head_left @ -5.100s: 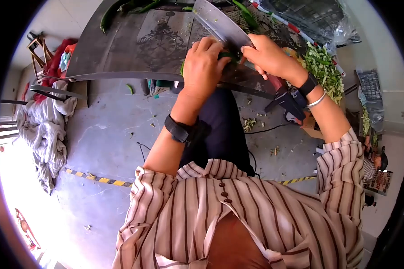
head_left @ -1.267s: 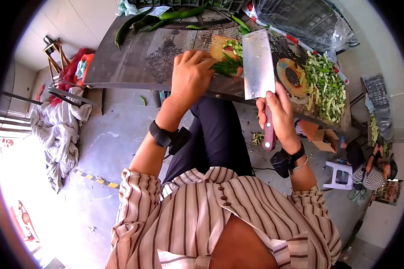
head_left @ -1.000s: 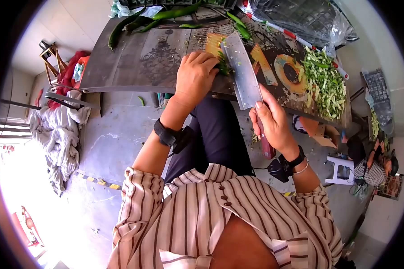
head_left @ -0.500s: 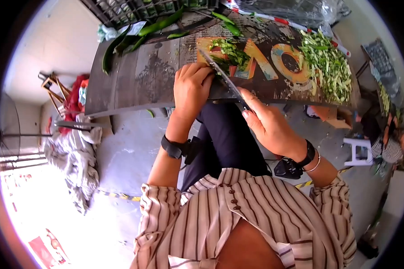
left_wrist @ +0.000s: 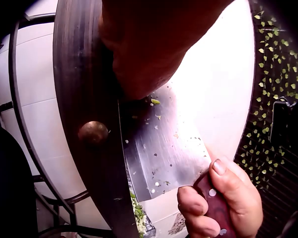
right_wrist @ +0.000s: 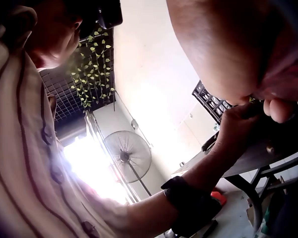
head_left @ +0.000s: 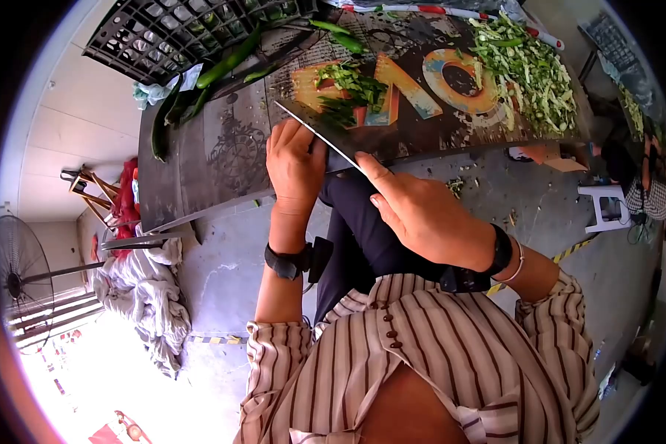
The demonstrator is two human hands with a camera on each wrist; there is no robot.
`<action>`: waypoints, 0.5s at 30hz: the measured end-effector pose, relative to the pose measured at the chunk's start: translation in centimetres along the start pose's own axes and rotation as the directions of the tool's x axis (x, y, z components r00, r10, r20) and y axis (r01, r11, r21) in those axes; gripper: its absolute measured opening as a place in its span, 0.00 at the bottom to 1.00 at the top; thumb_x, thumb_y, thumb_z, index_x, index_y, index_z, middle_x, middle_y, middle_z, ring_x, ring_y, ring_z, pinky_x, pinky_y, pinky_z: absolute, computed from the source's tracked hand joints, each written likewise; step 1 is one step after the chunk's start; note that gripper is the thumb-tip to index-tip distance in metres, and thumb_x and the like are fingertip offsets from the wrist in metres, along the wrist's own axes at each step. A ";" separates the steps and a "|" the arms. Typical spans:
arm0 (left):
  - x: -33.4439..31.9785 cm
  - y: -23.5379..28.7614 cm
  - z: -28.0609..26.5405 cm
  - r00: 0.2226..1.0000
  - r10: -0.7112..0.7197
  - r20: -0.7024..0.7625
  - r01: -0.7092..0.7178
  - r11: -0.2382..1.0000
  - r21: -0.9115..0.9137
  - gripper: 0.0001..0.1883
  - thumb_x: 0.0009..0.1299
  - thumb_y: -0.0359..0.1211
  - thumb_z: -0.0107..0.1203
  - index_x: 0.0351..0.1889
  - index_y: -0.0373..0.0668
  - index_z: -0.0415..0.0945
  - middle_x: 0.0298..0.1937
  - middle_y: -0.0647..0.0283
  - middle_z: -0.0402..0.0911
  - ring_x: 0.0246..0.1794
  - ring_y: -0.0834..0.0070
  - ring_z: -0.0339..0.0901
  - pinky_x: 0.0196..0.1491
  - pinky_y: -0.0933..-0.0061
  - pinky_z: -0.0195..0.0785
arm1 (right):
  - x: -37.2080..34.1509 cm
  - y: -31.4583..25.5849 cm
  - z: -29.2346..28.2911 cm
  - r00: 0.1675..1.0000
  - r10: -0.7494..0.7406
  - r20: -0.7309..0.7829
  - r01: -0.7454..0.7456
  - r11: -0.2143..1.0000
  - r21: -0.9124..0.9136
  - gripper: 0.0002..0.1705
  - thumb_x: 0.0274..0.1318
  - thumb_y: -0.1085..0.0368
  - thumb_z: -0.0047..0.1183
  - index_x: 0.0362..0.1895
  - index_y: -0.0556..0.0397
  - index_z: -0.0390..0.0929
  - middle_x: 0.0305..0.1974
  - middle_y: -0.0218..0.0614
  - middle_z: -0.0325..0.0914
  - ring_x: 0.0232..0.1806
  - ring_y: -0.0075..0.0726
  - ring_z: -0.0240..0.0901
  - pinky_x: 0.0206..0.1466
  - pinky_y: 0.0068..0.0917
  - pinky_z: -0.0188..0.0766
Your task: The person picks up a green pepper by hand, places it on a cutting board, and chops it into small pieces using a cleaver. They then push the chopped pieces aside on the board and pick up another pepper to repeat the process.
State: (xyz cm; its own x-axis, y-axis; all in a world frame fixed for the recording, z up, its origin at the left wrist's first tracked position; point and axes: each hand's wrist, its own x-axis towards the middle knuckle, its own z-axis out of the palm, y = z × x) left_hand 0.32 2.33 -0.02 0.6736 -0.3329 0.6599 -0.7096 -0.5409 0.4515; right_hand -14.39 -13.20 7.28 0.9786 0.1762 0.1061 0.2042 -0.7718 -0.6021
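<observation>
My right hand (head_left: 436, 222) grips a cleaver by its dark red wooden handle (left_wrist: 214, 201), thumb along the side. The broad cleaver blade (left_wrist: 169, 153), flecked with green bits, stands on edge over the table. Close against the blade's left side, my left hand (head_left: 294, 164) has its fingers bent down at the table's near edge, holding a green pepper that is nearly all hidden beneath it. A speck of green shows by these fingers in the right wrist view. Just beyond the blade lie sliced green pepper strips (head_left: 359, 87).
A large heap of chopped pepper (head_left: 529, 85) covers the table's right end. Whole green peppers (head_left: 229, 59) lie at the back left before a black plastic crate (head_left: 192, 37). The dark table (head_left: 177, 181) has a curved near edge. A white stool (head_left: 605, 207) stands on the floor at right.
The cleaver, earlier held raised with its flat face showing, has come down beside the left hand and turned edge-on. The view has swung, bringing the crate and fan further in.
</observation>
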 end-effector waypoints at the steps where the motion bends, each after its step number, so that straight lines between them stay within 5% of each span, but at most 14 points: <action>1: 0.0 0.0 0.0 1.000 0.005 -0.008 -0.005 1.000 0.002 0.04 0.57 0.28 0.61 0.31 0.42 0.79 0.35 0.64 0.78 0.42 0.62 0.75 0.44 0.63 0.66 | 0.0 0.0 0.0 1.000 -0.002 0.000 0.002 1.000 0.001 0.34 0.64 0.68 0.49 0.73 0.56 0.54 0.32 0.54 0.76 0.30 0.59 0.75 0.33 0.48 0.70; 9: 0.1 0.2 -0.1 1.000 0.002 0.012 -0.003 0.998 0.061 0.06 0.58 0.29 0.62 0.34 0.43 0.80 0.39 0.66 0.80 0.43 0.63 0.75 0.45 0.64 0.66 | 0.5 0.4 0.0 0.998 -0.025 -0.064 0.029 0.997 0.073 0.33 0.65 0.68 0.48 0.72 0.58 0.55 0.29 0.54 0.74 0.27 0.60 0.73 0.31 0.47 0.68; 15: 0.2 0.3 -0.2 1.000 0.003 -0.006 -0.003 1.000 0.020 0.06 0.59 0.29 0.62 0.35 0.44 0.81 0.41 0.67 0.82 0.44 0.64 0.76 0.47 0.64 0.66 | 1.4 0.4 -1.9 1.000 -0.003 0.031 -0.003 0.985 0.172 0.30 0.65 0.65 0.48 0.68 0.64 0.58 0.24 0.57 0.76 0.26 0.62 0.74 0.29 0.50 0.68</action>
State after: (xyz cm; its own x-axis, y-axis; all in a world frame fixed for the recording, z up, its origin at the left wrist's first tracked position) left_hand 0.20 2.21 0.34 0.6703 -0.3297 0.6649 -0.7072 -0.5554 0.4375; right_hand -12.93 -14.46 8.69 0.9769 0.1972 0.0828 0.1942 -0.6556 -0.7297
